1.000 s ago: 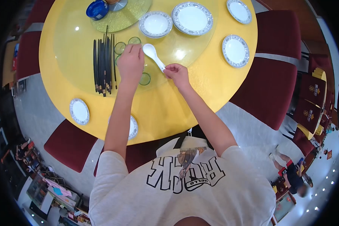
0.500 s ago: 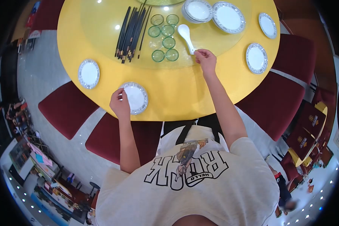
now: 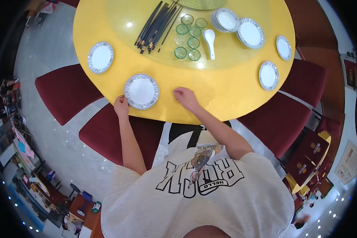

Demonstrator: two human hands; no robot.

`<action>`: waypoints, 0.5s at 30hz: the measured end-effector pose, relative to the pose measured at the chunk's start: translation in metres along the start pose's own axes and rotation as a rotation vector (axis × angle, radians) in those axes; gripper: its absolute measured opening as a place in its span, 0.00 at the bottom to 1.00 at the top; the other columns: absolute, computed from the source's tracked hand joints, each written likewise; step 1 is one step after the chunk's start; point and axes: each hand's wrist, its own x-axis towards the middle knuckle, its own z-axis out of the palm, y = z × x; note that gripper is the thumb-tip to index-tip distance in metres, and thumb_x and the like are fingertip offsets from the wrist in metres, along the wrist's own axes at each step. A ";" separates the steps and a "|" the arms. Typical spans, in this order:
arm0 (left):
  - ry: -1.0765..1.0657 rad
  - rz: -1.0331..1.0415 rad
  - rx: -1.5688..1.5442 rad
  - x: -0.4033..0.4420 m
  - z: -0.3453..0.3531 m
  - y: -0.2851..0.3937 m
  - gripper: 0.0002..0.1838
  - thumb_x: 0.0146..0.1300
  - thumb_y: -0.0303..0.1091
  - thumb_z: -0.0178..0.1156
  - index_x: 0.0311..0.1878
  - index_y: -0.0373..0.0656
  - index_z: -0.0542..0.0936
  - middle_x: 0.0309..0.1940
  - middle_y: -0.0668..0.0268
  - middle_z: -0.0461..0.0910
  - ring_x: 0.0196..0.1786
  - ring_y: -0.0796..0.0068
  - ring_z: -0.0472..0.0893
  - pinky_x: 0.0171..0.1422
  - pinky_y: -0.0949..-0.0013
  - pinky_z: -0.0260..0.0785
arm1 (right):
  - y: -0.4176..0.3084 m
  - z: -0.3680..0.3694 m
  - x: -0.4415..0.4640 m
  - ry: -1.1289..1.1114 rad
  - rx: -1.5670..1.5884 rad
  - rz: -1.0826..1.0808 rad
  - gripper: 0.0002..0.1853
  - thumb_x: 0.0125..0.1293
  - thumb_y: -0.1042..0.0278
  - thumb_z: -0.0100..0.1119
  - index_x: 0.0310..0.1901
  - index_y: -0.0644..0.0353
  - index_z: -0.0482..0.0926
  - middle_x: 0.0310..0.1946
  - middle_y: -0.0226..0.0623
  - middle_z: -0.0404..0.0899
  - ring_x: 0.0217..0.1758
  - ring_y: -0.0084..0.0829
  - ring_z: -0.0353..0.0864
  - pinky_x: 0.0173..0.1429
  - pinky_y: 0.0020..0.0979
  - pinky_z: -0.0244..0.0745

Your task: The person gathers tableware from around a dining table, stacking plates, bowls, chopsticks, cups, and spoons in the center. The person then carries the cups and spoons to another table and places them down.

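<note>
A white plate (image 3: 142, 92) with a grey patterned rim lies near the table's front edge. My left hand (image 3: 121, 105) is at its left rim, fingers bent and closed against the edge. To the right of this plate, my right hand (image 3: 186, 99) hovers over the yellow tabletop. Its fingers are curled together, a little blurred, and I see nothing in them. Farther back, a white spoon (image 3: 210, 44) rests on the glass turntable (image 3: 162, 61), handle towards me, apart from both hands.
Dark chopsticks (image 3: 156, 27) lie in a bundle beside several green-rimmed glasses (image 3: 193, 43). Stacked bowls (image 3: 226, 20) and stacked plates (image 3: 250, 33) stand behind the spoon. Single plates sit at left (image 3: 100, 57) and right (image 3: 269, 75). Dark red chairs (image 3: 69, 93) surround the table.
My right hand has let go of the spoon's handle and come left and nearer to me. My left hand has shifted from over the plate to its left rim. The view has turned slightly.
</note>
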 end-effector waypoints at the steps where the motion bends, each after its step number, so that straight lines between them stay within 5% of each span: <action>1: 0.016 -0.005 -0.007 -0.001 -0.003 0.002 0.15 0.57 0.31 0.62 0.47 0.35 0.78 0.29 0.59 0.81 0.30 0.68 0.81 0.35 0.66 0.74 | -0.012 0.016 0.004 -0.013 -0.005 -0.012 0.12 0.59 0.63 0.58 0.40 0.61 0.81 0.33 0.40 0.83 0.36 0.34 0.83 0.42 0.33 0.76; 3: -0.001 0.054 -0.089 -0.007 -0.004 0.003 0.11 0.58 0.29 0.61 0.43 0.35 0.81 0.27 0.61 0.81 0.26 0.75 0.80 0.30 0.71 0.73 | -0.030 0.044 0.008 0.039 -0.144 -0.121 0.12 0.57 0.63 0.59 0.40 0.61 0.81 0.32 0.41 0.83 0.36 0.36 0.83 0.43 0.34 0.76; 13: 0.147 -0.048 -0.045 -0.019 -0.019 0.025 0.11 0.54 0.29 0.61 0.40 0.35 0.83 0.29 0.57 0.83 0.30 0.67 0.83 0.39 0.67 0.74 | -0.049 0.072 0.065 0.002 -0.076 0.042 0.11 0.53 0.66 0.63 0.36 0.63 0.82 0.25 0.38 0.82 0.28 0.31 0.82 0.36 0.30 0.76; 15: 0.211 0.017 -0.063 0.005 -0.025 0.019 0.11 0.56 0.28 0.61 0.40 0.33 0.82 0.27 0.59 0.83 0.28 0.71 0.81 0.36 0.69 0.73 | -0.060 0.077 0.084 -0.016 -0.058 -0.033 0.10 0.54 0.67 0.63 0.34 0.65 0.82 0.22 0.37 0.81 0.25 0.28 0.81 0.33 0.28 0.75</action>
